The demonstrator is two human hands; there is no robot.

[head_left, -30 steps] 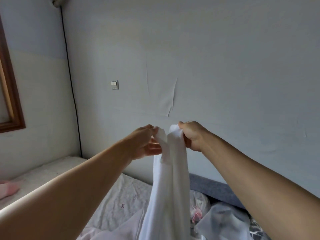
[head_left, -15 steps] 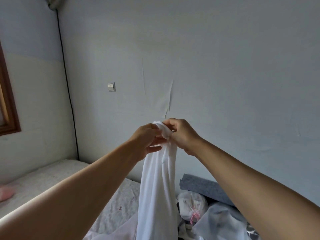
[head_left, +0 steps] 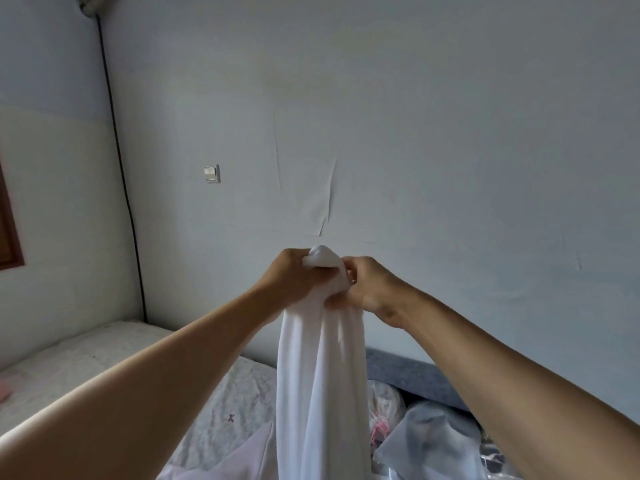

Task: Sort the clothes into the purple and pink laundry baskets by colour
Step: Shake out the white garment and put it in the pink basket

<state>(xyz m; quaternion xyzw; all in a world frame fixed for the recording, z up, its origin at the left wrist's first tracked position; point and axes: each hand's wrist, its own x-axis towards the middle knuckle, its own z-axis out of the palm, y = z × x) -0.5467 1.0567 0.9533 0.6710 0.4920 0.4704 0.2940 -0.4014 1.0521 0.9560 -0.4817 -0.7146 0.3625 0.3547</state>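
Two hands: both raised in front of the wall [head_left: 450, 133], close together, gripping the same bunched top of one white garment [head_left: 320, 375].
Left hand: the left hand [head_left: 292, 278] has its fingers curled over the left side of the bunch, with a rounded knob of cloth standing up just above the knuckles.
Right hand: the right hand [head_left: 367, 284] pinches the right side of the bunch, thumb and fingers pressed into the fabric; the two hands nearly touch across the cloth.
Garment position: it hangs straight down from the grip, between the forearms, and runs out of the bottom edge of the view.
Long axis: vertical, top end in the hands, free end below and toward the person.
Key relation: the cloth lies directly beneath both hands, neither noticeably nearer, so a drop toward either side is equally open.
Baskets: neither the purple nor the pink basket is in view, so which way the garment must travel cannot be told.
Below: a pale patterned bedspread [head_left: 221, 410], a grey fold [head_left: 408, 370] and what looks like a heap of light clothes [head_left: 429, 438], though the pile is too jumbled to sort out.
Judgement: white probably goes with the lights.
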